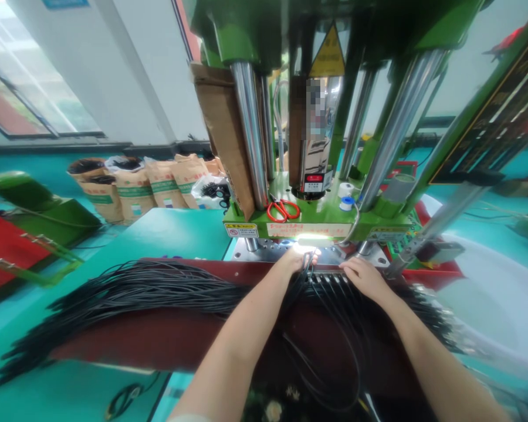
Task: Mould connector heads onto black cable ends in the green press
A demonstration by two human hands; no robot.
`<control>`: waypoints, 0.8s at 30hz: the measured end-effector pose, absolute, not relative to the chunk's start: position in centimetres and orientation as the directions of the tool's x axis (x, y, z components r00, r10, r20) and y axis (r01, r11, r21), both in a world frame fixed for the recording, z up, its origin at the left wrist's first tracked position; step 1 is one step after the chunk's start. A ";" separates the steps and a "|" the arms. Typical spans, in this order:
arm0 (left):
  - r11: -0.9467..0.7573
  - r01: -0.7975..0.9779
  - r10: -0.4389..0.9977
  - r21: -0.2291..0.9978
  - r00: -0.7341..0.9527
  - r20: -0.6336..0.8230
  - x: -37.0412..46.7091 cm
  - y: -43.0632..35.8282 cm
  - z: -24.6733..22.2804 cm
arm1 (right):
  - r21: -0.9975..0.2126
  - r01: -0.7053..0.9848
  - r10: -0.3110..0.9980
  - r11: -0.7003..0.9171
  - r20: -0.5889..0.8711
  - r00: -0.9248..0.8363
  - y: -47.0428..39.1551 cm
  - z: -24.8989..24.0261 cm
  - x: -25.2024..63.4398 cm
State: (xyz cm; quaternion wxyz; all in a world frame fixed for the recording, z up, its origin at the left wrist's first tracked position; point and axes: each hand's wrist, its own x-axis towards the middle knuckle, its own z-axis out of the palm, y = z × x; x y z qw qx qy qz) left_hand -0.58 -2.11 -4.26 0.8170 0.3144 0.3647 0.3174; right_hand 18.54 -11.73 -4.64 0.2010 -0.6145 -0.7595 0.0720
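Observation:
My left hand [300,258] is closed around several thin black cables [307,271] under the bright lamp [314,240] of a green press [290,218]. The cables loop down from it toward my lap. My right hand [364,276] is to the right, its fingers stretched toward a row of metal cable ends [332,278] at the front edge of the press's metal plate [268,253]. Whether its fingertips touch them I cannot tell. A large bundle of black cables [158,281] lies to the left on the dark red board [149,337].
Red-handled scissors [284,210] and a blue-and-white spool [347,203] rest on the press's ledge. Steel columns [251,135] flank the press. More cable ends [435,313] and a white tub [501,305] are at the right. Paper sacks [134,190] stand at the back left.

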 end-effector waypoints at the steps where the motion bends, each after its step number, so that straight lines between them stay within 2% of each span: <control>1: 0.598 -0.285 0.751 0.749 0.525 -0.400 -0.6 -2.1 -4.3 | -0.357 0.904 0.962 0.234 0.217 -0.163 -11.8 -4.6 18.5; 24: 0.577 -0.251 0.757 0.777 0.521 -0.394 -0.6 -2.2 -3.8 | -0.345 0.908 0.961 0.239 0.218 -0.170 -11.7 -4.6 18.5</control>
